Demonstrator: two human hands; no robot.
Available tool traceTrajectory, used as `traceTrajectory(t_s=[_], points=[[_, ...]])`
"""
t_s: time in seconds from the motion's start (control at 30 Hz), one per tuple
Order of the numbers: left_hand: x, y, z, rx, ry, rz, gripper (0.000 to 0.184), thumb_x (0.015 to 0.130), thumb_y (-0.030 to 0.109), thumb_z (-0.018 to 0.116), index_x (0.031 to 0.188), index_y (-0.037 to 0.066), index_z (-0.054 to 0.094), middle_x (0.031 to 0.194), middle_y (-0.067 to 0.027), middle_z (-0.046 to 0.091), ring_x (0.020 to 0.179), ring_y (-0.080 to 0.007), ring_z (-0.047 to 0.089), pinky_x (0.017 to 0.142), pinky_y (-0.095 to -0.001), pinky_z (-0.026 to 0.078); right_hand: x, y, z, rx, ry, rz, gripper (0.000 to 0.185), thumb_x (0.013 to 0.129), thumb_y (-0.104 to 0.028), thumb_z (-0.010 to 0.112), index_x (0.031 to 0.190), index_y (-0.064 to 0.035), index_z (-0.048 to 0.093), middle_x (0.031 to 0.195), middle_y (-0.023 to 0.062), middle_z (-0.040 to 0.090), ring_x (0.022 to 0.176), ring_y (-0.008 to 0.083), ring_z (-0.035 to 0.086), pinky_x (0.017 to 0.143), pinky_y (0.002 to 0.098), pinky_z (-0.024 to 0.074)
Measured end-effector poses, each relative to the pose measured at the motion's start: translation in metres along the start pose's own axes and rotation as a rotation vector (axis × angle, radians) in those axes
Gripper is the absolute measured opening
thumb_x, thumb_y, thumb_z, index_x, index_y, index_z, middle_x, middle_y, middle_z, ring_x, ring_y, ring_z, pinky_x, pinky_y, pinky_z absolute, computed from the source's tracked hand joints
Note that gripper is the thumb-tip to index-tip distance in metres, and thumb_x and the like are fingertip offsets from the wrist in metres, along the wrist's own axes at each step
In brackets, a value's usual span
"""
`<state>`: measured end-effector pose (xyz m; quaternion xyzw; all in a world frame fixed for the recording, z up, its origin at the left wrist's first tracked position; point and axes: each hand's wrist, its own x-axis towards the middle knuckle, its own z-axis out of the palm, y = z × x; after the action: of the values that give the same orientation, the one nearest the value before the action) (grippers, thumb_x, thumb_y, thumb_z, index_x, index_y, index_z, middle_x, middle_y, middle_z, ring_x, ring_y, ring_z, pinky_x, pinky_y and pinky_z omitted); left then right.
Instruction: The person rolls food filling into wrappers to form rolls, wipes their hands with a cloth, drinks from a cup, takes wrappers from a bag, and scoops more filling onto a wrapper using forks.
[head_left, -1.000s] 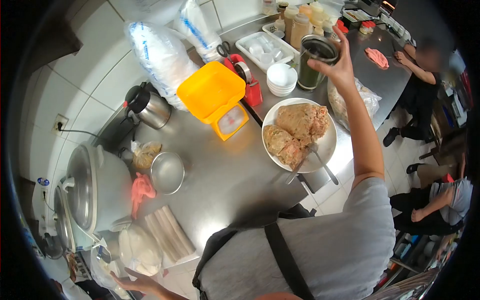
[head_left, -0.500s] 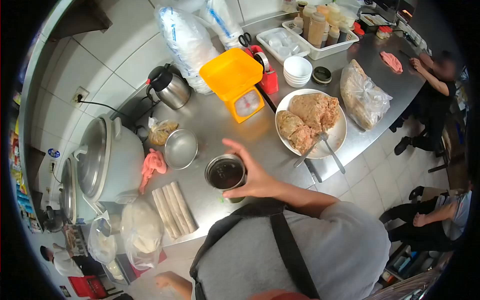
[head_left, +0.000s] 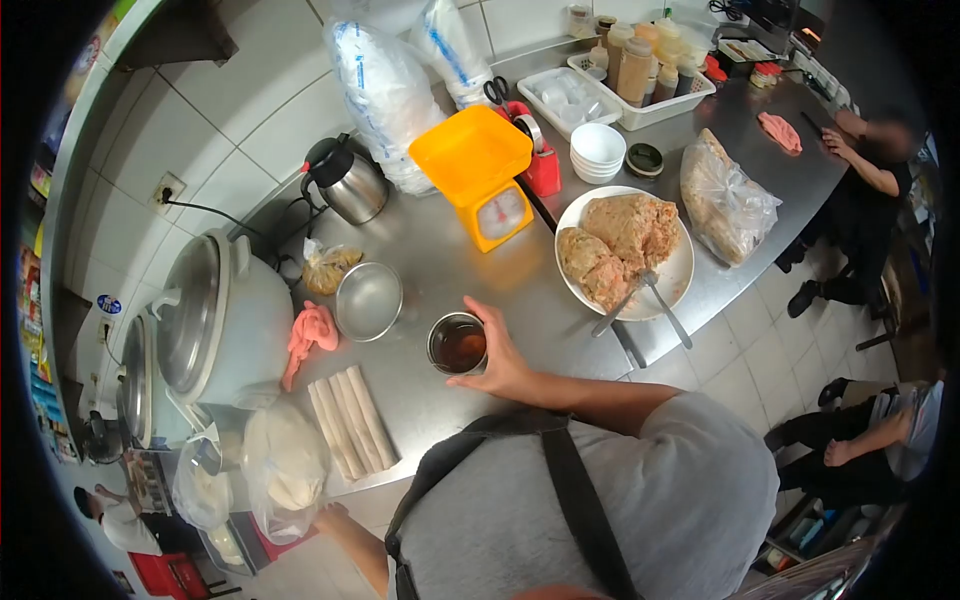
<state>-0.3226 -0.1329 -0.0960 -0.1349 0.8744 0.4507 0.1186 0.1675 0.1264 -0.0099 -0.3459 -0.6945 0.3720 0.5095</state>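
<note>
Since a second ago, cup [head_left: 457, 346] moved from near the white bowls [head_left: 597, 150] to the counter [head_left: 445, 250] front. L to R: bagged dough [head_left: 287, 465]; left hand [head_left: 336, 521] just beside it, can't tell fingers; pale rolls [head_left: 352, 422]; cup, dark liquid inside, right hand [head_left: 503, 362] fingers curved round it; meat plate [head_left: 679, 272].
</note>
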Motion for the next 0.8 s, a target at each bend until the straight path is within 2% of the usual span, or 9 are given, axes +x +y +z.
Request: traceTrajectory(t_s=[0.13,0.2,0.33,0.4,0.53,0.6,0.63,0.8], points=[[-0.002,0.030,0.018,0.551,0.041,0.242,0.037,0.094,0.030,0.061,0.118,0.003,0.068,0.118,-0.0189,0.069,0.111,-0.0331,0.067,0.094,-0.0441,0.053,-0.013,0.007,-0.007,-0.092,-0.106,0.033,0.122,0.068,-0.015,0.092,0.161,-0.0060,0.013,0.156,0.0207,0.029,0.141,0.0375,0.037,0.120,0.0443,0.0303],[-0.006,0.036,0.025,0.789,0.055,0.322,0.036,0.094,0.030,0.061,0.117,0.003,0.068,0.117,-0.0185,0.069,0.110,-0.0326,0.067,0.093,-0.0438,0.053,-0.012,0.012,-0.013,0.234,-0.111,0.060,0.119,0.068,-0.018,0.091,0.160,-0.0065,0.016,0.147,0.0200,0.040,0.143,0.0402,0.032,0.121,0.0504,0.0281],[-0.020,0.041,0.029,1.098,0.047,0.442,0.035,0.094,0.031,0.061,0.115,0.004,0.070,0.115,-0.0178,0.070,0.108,-0.0317,0.068,0.092,-0.0433,0.054,-0.005,-0.002,-0.032,0.198,-0.239,0.215,0.118,0.068,-0.017,0.091,0.160,-0.0090,0.018,0.144,0.0183,0.044,0.143,0.0382,0.034,0.121,0.0488,0.0274],[-0.028,0.043,0.030,1.162,0.051,0.461,0.034,0.094,0.031,0.061,0.114,0.005,0.070,0.114,-0.0174,0.070,0.107,-0.0313,0.069,0.091,-0.0430,0.054,0.001,-0.006,-0.031,-0.044,-0.290,0.126,0.119,0.066,-0.016,0.093,0.160,-0.0108,0.019,0.143,0.0179,0.045,0.141,0.0364,0.039,0.121,0.0453,0.0306],[-0.048,0.045,0.024,1.235,0.045,0.435,0.033,0.094,0.031,0.061,0.112,0.005,0.071,0.113,-0.0166,0.071,0.106,-0.0303,0.070,0.090,-0.0424,0.055,-0.003,0.015,-0.024,-0.040,-0.320,-0.002,0.117,0.065,-0.017,0.095,0.157,-0.0093,0.024,0.142,0.0164,0.048,0.137,0.0319,0.046,0.117,0.0419,0.0367],[-0.058,0.042,0.020,1.242,0.035,0.408,0.033,0.094,0.032,0.061,0.111,0.006,0.072,0.112,-0.0162,0.071,0.105,-0.0299,0.070,0.089,-0.0422,0.055,-0.006,0.017,-0.020,0.220,-0.353,0.284,0.111,0.065,-0.019,0.096,0.152,-0.0078,0.029,0.141,0.0152,0.052,0.135,0.0290,0.051,0.114,0.0413,0.0418],[-0.063,0.041,0.019,1.244,0.040,0.394,0.033,0.094,0.032,0.061,0.111,0.006,0.072,0.111,-0.0160,0.072,0.104,-0.0297,0.070,0.089,-0.0420,0.055,-0.008,0.016,-0.017,0.205,-0.316,0.273,0.104,0.065,-0.019,0.096,0.148,-0.0063,0.034,0.139,0.0146,0.055,0.133,0.0271,0.054,0.112,0.0414,0.0433],[-0.088,0.043,0.013,1.187,0.068,0.326,0.032,0.094,0.032,0.061,0.109,0.007,0.073,0.109,-0.0150,0.073,0.102,-0.0285,0.071,0.087,-0.0414,0.056,0.009,-0.003,-0.010,0.073,-0.354,0.237,0.103,0.065,-0.018,0.095,0.146,-0.0022,0.035,0.136,0.0157,0.058,0.130,0.0282,0.057,0.111,0.0420,0.0446]])
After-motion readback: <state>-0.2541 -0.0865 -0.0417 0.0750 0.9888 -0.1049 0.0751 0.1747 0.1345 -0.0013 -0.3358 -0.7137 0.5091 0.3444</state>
